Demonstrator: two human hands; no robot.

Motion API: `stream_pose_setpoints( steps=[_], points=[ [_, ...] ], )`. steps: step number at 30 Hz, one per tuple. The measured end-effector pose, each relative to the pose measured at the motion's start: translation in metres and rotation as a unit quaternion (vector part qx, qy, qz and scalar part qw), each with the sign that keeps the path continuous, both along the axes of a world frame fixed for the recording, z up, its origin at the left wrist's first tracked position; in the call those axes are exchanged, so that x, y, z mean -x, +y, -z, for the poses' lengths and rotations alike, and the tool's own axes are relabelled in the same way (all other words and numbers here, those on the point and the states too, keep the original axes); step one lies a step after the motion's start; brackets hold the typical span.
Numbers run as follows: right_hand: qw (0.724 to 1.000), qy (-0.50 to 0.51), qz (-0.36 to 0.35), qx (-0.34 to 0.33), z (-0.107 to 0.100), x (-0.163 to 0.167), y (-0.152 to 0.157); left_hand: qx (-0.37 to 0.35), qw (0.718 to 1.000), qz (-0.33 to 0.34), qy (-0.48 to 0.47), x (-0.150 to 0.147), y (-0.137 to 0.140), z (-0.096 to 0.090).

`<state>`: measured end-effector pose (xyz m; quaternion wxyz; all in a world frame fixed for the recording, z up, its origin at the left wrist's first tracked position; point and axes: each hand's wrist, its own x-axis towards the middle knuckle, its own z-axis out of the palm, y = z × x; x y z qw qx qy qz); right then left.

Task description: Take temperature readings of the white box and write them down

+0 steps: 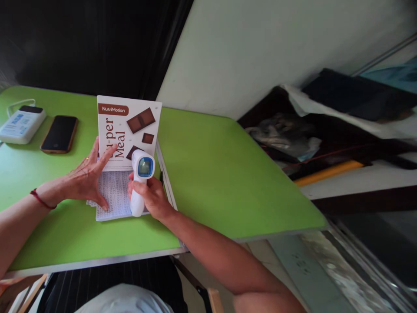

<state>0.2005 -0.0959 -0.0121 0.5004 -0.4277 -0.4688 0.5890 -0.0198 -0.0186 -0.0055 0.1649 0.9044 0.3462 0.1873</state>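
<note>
My right hand [151, 194] is wrapped round the handle of a white infrared thermometer [138, 198] with a blue-rimmed screen. The thermometer is upright in front of a white NutriMotion box [130, 126] printed with brown chocolate pieces. My left hand [89, 176] is spread, its fingers touching the box's left side and its thumb on a stack of printed sheets [114, 195]. Those sheets lie on the green table below the box. A dark pen-like thing [161, 177] shows partly behind my right hand.
On the green table [208, 174], a smartphone [59, 134] and a white device with a cable [22, 124] lie to the left. A pale wall rises behind. Dark shelves with cloth and bags [286, 134] stand beyond the table's right edge.
</note>
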Motion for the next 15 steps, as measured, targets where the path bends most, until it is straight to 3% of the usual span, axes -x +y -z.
stream_pose_setpoints(
  steps=[15],
  points=[
    [1.0, -0.004, -0.006, -0.001, -0.0056, -0.0008, -0.0005, -0.017, 1.0, 0.016, -0.01, 0.0012, 0.0025, 0.0]
  ],
)
